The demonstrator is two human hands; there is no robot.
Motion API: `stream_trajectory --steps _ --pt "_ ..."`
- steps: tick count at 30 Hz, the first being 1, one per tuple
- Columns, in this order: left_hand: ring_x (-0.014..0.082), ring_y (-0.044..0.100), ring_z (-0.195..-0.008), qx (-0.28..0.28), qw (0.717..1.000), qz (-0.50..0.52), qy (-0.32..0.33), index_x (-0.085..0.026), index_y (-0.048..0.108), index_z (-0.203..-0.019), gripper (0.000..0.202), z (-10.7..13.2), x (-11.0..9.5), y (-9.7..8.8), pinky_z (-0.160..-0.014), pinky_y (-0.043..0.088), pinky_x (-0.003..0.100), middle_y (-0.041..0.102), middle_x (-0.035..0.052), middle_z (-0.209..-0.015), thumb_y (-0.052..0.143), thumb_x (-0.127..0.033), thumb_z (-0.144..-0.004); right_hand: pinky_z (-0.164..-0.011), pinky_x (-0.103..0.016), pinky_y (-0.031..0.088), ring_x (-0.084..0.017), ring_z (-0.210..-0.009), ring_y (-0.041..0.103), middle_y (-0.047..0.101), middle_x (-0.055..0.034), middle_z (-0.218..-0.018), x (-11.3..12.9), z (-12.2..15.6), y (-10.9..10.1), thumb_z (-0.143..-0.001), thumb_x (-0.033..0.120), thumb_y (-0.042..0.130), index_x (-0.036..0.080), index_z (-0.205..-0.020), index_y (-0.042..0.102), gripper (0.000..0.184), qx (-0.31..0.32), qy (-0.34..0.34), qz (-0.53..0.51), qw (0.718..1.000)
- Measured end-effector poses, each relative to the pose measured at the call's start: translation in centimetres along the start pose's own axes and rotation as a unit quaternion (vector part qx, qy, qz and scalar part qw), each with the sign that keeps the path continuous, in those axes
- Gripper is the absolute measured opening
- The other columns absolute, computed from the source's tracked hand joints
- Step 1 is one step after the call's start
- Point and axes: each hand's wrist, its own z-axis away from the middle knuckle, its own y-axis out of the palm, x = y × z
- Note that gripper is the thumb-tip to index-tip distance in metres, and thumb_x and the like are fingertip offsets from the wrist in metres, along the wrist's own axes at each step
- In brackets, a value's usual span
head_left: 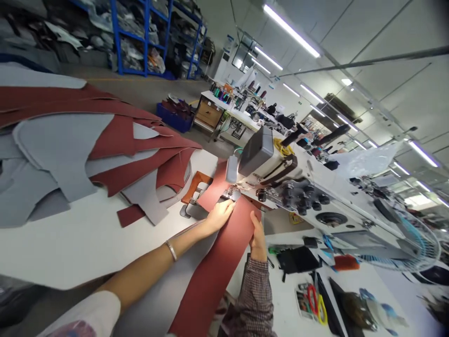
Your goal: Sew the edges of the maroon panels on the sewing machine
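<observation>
Red strip under two hands at the machine

Strip (224,262): matte, smooth, leather-like, long with softly curving edges. It is lying at the machine (336,199), long axis running from the lit needle area down towards the wearer's lap. Left hand (220,216) is pressing on top by the needle, fingers together; cannot tell whether it is gripping. Right hand (258,236) is clamping the right edge, thumb uppermost. Curved red and grey pieces (66,140) are overlapping on the tabletop (70,252), left; scissors (312,299) are lying right. Machine's bulky head is crowding the strip's far end.
</observation>
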Motion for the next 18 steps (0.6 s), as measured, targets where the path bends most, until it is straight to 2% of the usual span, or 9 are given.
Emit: stream_trajectory --steps 6,9,14,18 --pt "0.0145 0.043 -0.064 -0.063 0.998 0.007 0.002 -0.022 0.042 -0.067 0.032 0.2 -0.2 -0.7 -0.064 0.033 0.028 0.044 -0.0034 -0.063 0.036 -0.038 -0.094 -0.082 -0.036 0.060 -0.023 -0.088 0.074 0.077 -0.0071 -0.100 0.3 -0.3 2.0 -0.062 0.036 0.086 0.015 -0.108 0.066 0.054 -0.039 -0.015 0.035 0.999" --pt "0.0142 0.036 -0.059 -0.082 0.997 0.001 -0.012 -0.022 0.038 -0.063 0.032 0.0 0.5 -0.7 -0.060 0.028 0.028 0.035 -0.0038 -0.059 0.036 -0.036 -0.091 -0.074 -0.034 0.059 -0.021 -0.079 0.073 0.076 -0.0048 -0.094 0.2 0.0 2.8 -0.061 0.037 0.085 0.016 -0.103 0.067 0.050 -0.047 -0.019 0.054 0.997" --pt "0.0135 0.031 -0.057 -0.097 0.995 -0.003 -0.022 -0.023 0.032 -0.060 0.031 -0.5 1.6 -0.5 -0.058 0.023 0.028 0.028 -0.0038 -0.060 0.038 -0.036 -0.088 -0.065 -0.028 0.056 -0.018 -0.070 0.070 0.075 -0.0012 -0.085 0.0 -0.7 3.3 -0.060 0.037 0.084 0.017 -0.098 0.068 0.046 -0.025 -0.031 0.052 0.998" --pt "0.0131 0.029 -0.058 -0.110 0.993 -0.012 -0.030 -0.023 0.027 -0.058 0.034 -0.7 1.8 -0.5 -0.059 0.022 0.028 0.024 -0.0036 -0.060 0.040 -0.037 -0.086 -0.067 -0.029 0.055 -0.020 -0.074 0.070 0.075 -0.0035 -0.083 0.0 -1.4 3.3 -0.059 0.035 0.083 0.016 -0.093 0.068 0.041 -0.001 -0.026 0.031 0.999"
